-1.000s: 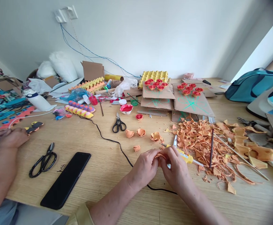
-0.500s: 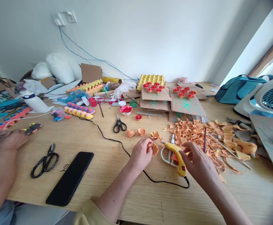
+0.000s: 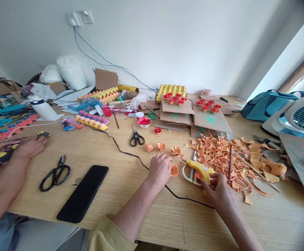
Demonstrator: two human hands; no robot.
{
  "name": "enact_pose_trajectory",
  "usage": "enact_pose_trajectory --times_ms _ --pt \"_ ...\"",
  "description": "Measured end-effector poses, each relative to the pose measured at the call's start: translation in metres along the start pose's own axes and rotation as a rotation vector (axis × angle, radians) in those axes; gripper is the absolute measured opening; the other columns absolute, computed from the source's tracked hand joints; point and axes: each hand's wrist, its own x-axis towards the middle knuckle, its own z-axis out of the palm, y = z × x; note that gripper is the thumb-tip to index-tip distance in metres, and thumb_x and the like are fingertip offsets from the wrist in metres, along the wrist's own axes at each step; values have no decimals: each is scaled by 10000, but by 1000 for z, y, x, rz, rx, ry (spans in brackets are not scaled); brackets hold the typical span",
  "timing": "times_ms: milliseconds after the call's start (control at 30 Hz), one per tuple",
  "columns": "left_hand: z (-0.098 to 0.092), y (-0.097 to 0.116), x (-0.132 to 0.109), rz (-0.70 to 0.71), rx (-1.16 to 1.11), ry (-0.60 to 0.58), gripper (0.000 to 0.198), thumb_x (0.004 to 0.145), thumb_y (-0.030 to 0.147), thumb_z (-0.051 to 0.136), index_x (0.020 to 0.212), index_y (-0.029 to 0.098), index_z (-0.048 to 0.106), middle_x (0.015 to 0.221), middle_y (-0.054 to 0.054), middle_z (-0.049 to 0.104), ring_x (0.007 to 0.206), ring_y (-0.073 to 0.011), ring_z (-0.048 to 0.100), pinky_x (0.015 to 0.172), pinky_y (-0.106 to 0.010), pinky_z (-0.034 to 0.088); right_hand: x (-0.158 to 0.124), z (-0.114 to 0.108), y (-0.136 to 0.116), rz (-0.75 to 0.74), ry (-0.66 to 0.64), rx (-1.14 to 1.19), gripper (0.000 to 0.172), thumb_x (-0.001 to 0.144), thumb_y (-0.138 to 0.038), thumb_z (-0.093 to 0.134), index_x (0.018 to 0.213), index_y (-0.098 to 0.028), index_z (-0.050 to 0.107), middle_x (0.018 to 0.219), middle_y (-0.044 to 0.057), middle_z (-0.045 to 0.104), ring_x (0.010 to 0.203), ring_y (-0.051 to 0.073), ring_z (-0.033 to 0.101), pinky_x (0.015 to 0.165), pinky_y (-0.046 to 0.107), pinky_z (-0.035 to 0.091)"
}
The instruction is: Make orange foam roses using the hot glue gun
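Observation:
My left hand (image 3: 159,170) is closed, its fingers at the left edge of a small orange cup-shaped paper flower (image 3: 175,170); the fingertips are partly hidden. My right hand (image 3: 219,191) is wrapped round the handle of a yellow glue gun (image 3: 197,165). Its nozzle points left, above white-handled scissors (image 3: 187,174) lying on the table. Beyond my left hand stand several orange flowers, among them a layered one (image 3: 176,150). A single red flower (image 3: 157,130) sits farther back.
Orange scraps (image 3: 217,157) are heaped at right, with a thin stick across them. A black cord (image 3: 131,153) crosses the table. Black scissors (image 3: 136,137), a phone (image 3: 83,193) and a red paint dish (image 3: 143,122) lie about. At left, another person's hands (image 3: 30,146) handle yellow-and-black pieces.
My right hand has closed round the glue gun's handle and tilted it slightly. My left hand stays at the orange flower. The view has shifted a little.

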Motion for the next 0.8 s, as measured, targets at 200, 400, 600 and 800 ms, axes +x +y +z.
enact_pose_trajectory --times_ms 200,400,600,800 --pt "-15 -8 6 -35 0 54 223 921 50 521 981 175 696 994 -91 716 956 -258 623 854 -386 472 -7 -10 0 146 -25 636 528 746 -610 745 1048 -220 559 880 84 711 746 262 684 620 369 576" --pt "-31 -28 8 -66 -76 166 194 928 75 517 849 190 652 863 -39 718 855 -215 642 802 -343 476 -2 -32 -22 217 -317 990 356 781 -534 775 822 -201 654 701 12 594 644 171 566 577 268 515" --pt "-40 -47 -2 -20 -70 110 98 930 160 597 980 202 671 976 -57 703 983 -241 636 896 -377 491 15 -44 -48 161 -499 1135 287 798 -483 786 777 -214 688 666 24 638 600 132 515 510 191 449" --pt "-25 -48 -11 -36 -62 -117 389 845 139 702 1222 195 624 1184 -96 660 1139 -293 588 1006 -455 480 16 -35 -48 182 -615 1172 296 853 -504 707 928 -219 695 596 6 584 524 125 442 440 210 341"
